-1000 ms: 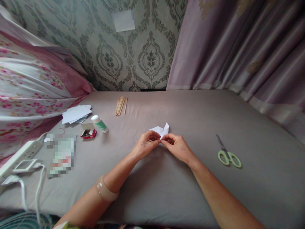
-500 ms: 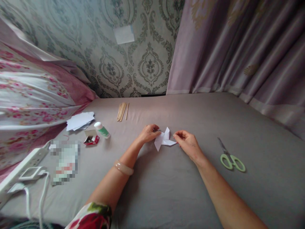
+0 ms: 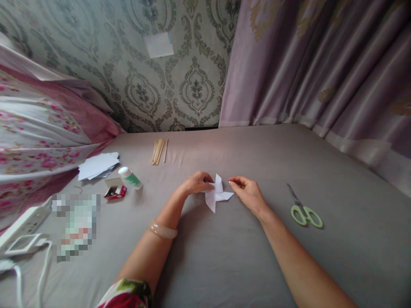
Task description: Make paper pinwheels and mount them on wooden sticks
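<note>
A white folded paper pinwheel (image 3: 218,194) is held just above the grey cloth, its pointed blades spread out. My left hand (image 3: 199,182) pinches its left side between thumb and fingers. To the right, my right hand (image 3: 247,188) is closed in a pinch, its fingertips a little apart from the nearest blade. A tiny pale spot shows at those fingertips, too small to name. Green-handled scissors (image 3: 303,211) lie on the cloth to the right of my right hand.
Wooden sticks (image 3: 158,151) lie toward the wall. On the left are stacked paper sheets (image 3: 98,166), a glue stick (image 3: 131,178), an open small red box (image 3: 114,191), a blurred-out packet (image 3: 78,226) and a white power strip (image 3: 28,222) with cables.
The view has shifted slightly, moving things leftward. The pinwheel has turned a little in my left hand, and a gap now shows between its right blade and my right fingertips.
</note>
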A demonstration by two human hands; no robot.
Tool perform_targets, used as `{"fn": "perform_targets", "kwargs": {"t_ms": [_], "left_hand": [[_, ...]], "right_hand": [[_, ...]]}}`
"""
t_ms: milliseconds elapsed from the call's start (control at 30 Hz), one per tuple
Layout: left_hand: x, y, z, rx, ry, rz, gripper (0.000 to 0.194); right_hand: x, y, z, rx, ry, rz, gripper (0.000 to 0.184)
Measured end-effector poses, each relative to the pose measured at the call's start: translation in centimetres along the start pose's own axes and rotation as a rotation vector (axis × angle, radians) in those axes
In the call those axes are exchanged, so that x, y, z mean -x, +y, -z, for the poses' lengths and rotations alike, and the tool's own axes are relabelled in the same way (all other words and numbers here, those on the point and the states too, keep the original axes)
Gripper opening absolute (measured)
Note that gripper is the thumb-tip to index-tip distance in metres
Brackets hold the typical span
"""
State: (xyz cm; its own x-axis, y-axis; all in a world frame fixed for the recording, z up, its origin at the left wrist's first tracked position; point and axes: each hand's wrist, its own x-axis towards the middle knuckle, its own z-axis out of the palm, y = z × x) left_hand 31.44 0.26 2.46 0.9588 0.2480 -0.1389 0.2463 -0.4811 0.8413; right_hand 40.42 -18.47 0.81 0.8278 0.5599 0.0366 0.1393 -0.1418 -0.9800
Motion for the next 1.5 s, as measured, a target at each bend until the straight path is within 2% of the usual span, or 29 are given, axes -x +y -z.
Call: {"fn": "perform_targets", "kwargs": {"t_ms": [167,233,300,467,567,700,833,933,1100,1233,1500], "left_hand": [[1.0,0.0,1.1,0.034,-0.073,0.082,0.016],[1.4,0.1,1.3,0.085,-0.062,0.122,0.016],[1.9,0.2,1.3,0.203,0.028,0.157,0.020],[3.1,0.8,-0.1,0.724,0.399,0.240,0.030],[3.7,1.2,-1.4,0.936,0.481,0.257,0.035],[4.2,1.9,-3.0,1.050,0.457,0.212,0.036],[4.7,2.6,-3.9,1.109,0.391,0.179,0.036],[5.0,3.0,-4.0,1.127,0.381,0.160,0.034],[5.0,3.0,-4.3,1.120,0.367,0.118,0.035],[5.1,3.0,-4.5,1.107,0.337,0.088,0.034],[5.4,3.4,-4.6,1.077,0.281,0.048,0.031]], "right_hand": [[-0.1,0.1,-0.1,-0.030,-0.003,-0.005,0.029],[0.0,0.0,-0.1,-0.043,-0.004,-0.012,0.029],[0.1,-0.3,-0.1,-0.064,-0.005,-0.023,0.030],[0.6,-1.6,-0.1,-0.160,0.042,-0.035,0.039],[1.3,-2.5,-0.6,-0.134,0.033,0.033,0.038],[2.6,-3.6,-1.7,-0.027,0.002,0.140,0.028],[3.6,-4.0,-2.2,0.110,0.022,0.229,0.019],[3.8,-3.9,-2.2,0.277,0.045,0.387,0.014],[3.8,-3.4,-2.1,0.502,0.203,0.616,0.013],[3.8,-3.1,-2.4,0.542,0.241,0.666,0.010],[4.2,-3.1,-2.5,0.589,0.285,0.653,0.007]]}}
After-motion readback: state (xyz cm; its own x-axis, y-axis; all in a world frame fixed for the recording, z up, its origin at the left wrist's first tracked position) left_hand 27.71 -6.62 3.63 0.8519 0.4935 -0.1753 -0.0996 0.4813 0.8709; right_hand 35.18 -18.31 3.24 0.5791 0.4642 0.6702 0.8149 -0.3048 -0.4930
